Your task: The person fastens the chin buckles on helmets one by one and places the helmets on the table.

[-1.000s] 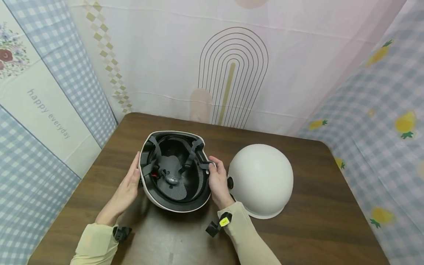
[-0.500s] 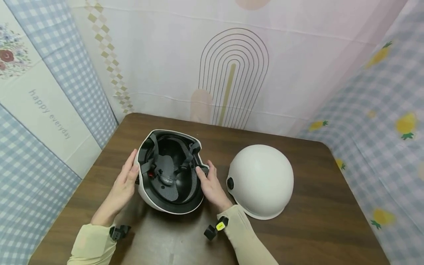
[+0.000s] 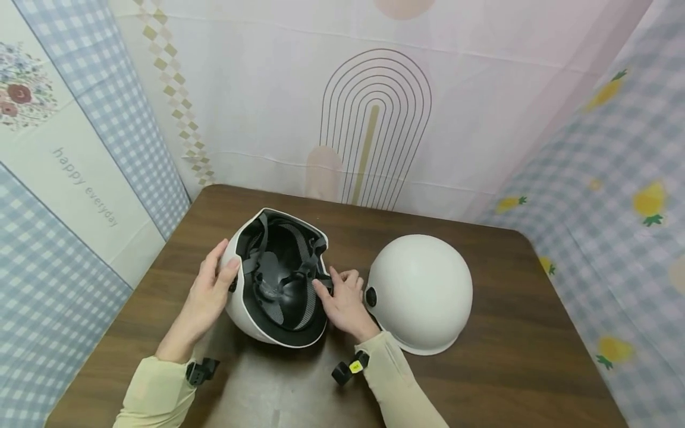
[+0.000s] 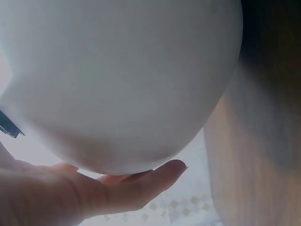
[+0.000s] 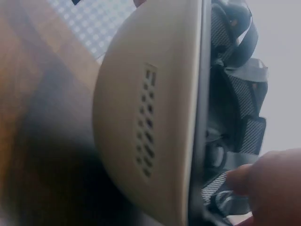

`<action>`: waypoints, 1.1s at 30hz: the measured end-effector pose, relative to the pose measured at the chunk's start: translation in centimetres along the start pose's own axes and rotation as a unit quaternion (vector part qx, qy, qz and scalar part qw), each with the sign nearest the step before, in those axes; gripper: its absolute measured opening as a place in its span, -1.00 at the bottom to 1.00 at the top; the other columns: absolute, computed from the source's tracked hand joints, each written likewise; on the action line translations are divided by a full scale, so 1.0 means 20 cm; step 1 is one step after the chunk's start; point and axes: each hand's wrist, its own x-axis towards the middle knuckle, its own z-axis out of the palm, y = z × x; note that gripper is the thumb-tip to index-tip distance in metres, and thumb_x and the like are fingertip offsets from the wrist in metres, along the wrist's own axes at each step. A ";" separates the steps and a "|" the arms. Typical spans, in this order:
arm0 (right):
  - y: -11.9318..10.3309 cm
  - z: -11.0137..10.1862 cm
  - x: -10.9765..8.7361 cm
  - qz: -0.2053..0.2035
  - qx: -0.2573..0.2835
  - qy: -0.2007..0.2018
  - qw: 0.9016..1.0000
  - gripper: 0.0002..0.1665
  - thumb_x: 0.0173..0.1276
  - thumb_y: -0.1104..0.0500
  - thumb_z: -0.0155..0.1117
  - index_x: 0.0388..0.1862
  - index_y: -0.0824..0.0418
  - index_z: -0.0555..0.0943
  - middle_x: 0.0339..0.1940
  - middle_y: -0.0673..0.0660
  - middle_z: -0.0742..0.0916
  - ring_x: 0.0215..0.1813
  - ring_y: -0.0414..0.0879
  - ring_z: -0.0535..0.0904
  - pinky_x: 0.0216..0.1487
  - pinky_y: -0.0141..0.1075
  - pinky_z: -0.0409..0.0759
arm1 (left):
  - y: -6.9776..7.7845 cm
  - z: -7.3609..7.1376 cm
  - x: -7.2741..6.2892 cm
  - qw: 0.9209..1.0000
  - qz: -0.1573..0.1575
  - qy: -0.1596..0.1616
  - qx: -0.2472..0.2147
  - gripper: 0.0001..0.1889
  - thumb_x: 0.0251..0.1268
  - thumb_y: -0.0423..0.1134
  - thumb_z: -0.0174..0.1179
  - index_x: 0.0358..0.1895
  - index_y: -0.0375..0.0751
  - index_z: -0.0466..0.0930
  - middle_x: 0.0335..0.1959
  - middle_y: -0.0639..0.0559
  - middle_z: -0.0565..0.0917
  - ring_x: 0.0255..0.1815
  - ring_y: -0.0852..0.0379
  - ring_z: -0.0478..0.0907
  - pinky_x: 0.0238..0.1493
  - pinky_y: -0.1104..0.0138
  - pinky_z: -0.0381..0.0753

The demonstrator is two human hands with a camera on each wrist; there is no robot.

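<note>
A white helmet [image 3: 247,318] lies crown down on the table, tilted, with its black lining and dark chin straps [image 3: 305,270] showing. My left hand [image 3: 206,297] holds its left side, thumb at the rim and fingers along the outer shell. In the left wrist view those fingers [image 4: 146,188] lie against the smooth white shell [image 4: 122,84]. My right hand [image 3: 345,303] grips the helmet's right edge, thumb at the rim beside a dark strap. The right wrist view shows a row of vent slots [image 5: 146,122] in the shell and the thumb [image 5: 240,179] touching the strap area.
A second white helmet [image 3: 423,291] stands dome up just right of my right hand, a black round knob [image 3: 371,296] on its side. The brown wooden table [image 3: 514,333] is bordered by a patterned cloth [image 3: 257,89] behind and checked cloths at both sides.
The held helmet has turned and tilted to the right, so more of its left outer shell shows. My left thumb has come onto the rim; my right hand has shifted slightly left.
</note>
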 end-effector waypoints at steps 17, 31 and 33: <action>0.02 -0.07 -0.03 -0.022 0.004 -0.038 0.999 -0.20 0.50 -0.25 -0.07 0.45 0.30 0.32 0.17 0.23 0.52 0.11 0.12 0.34 0.10 0.07 0.31 | 0.01 -0.01 -0.01 1.000 0.016 -0.025 -0.004 -0.24 0.47 0.03 -0.02 0.58 -0.06 -0.17 0.57 -0.15 -0.12 0.51 -0.21 -0.15 0.38 -0.14 -0.05; 0.03 -0.04 -0.01 0.000 0.116 -0.084 0.990 -0.19 0.53 -0.25 -0.13 0.46 0.34 0.25 0.27 0.35 0.54 0.31 0.16 0.42 0.29 0.04 0.33 | -0.05 0.03 0.01 1.000 0.025 -0.011 -0.003 -0.08 0.32 -0.02 0.21 0.58 0.26 -0.25 0.55 -0.16 -0.09 0.45 -0.24 0.00 0.32 -0.19 0.03; 0.04 -0.04 -0.01 -0.005 0.132 -0.089 0.987 -0.20 0.54 -0.22 -0.11 0.45 0.36 0.24 0.25 0.35 0.55 0.28 0.15 0.46 0.28 0.01 0.36 | -0.05 0.03 0.01 1.000 0.017 -0.009 -0.001 -0.06 0.30 0.00 0.23 0.57 0.29 -0.25 0.54 -0.17 -0.09 0.42 -0.25 0.03 0.30 -0.19 0.06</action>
